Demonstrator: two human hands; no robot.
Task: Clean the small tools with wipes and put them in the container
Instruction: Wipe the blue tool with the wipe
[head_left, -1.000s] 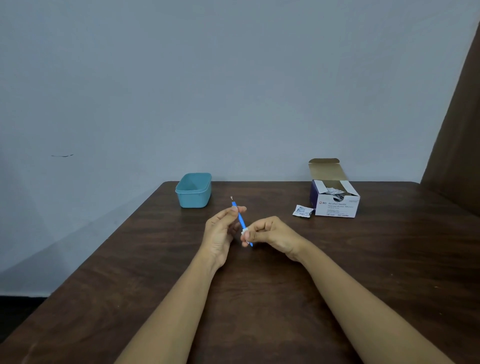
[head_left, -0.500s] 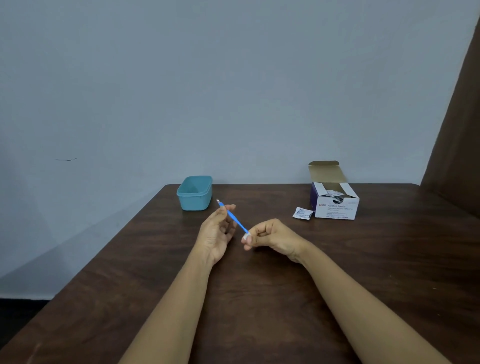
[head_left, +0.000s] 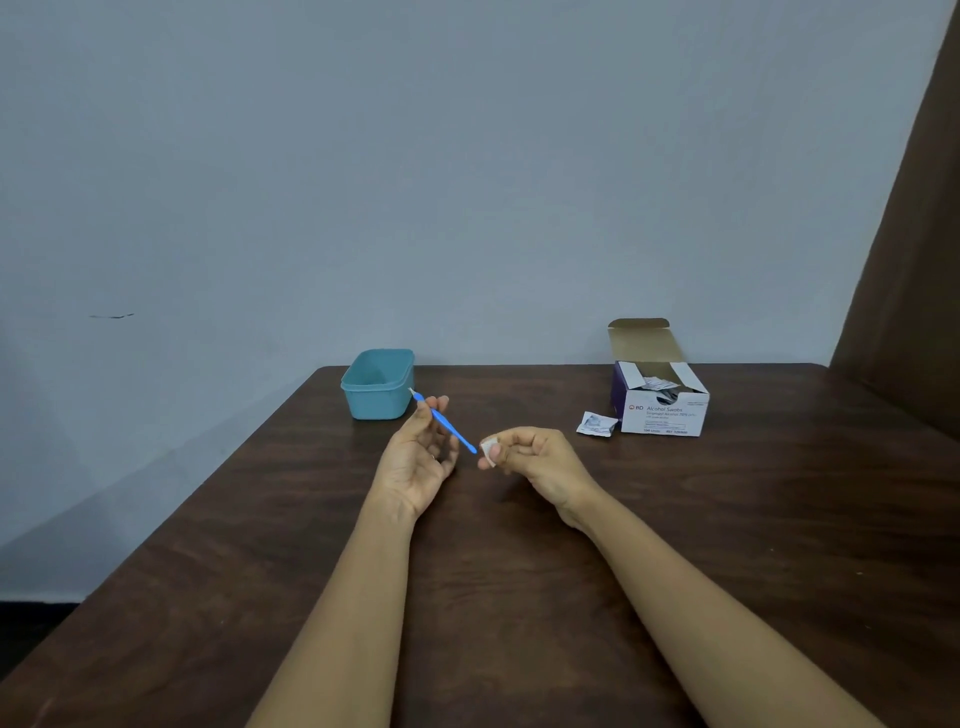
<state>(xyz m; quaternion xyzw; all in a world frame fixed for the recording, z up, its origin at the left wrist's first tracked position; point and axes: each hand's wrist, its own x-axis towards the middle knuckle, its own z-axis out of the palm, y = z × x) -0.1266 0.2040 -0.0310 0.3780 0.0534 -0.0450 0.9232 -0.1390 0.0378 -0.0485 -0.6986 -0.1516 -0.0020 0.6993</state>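
- Your left hand (head_left: 418, 462) pinches the thin blue tool (head_left: 444, 422) between the thumb and the fingertips, and the other fingers are loosely spread with the palm turned to the right.
- The tool is above the table (head_left: 727, 519) and slanted. Its metal tip points far-left, toward the teal container (head_left: 378, 387), and its blue end points near-right.
- Your right hand (head_left: 530, 457) has curled fingers and pinches a small white wipe (head_left: 488, 448) between thumb and forefinger.
- The blue end of the tool is just beside the wipe; I cannot tell if they touch.
- Your two hands are near each other but apart, in the middle of the table.
- The container stands open at the far-left edge of the table, just beyond your left hand.
- At the far right stands an open box of alcohol swabs (head_left: 662, 410), and a torn sachet (head_left: 596, 424) lies just left of it.
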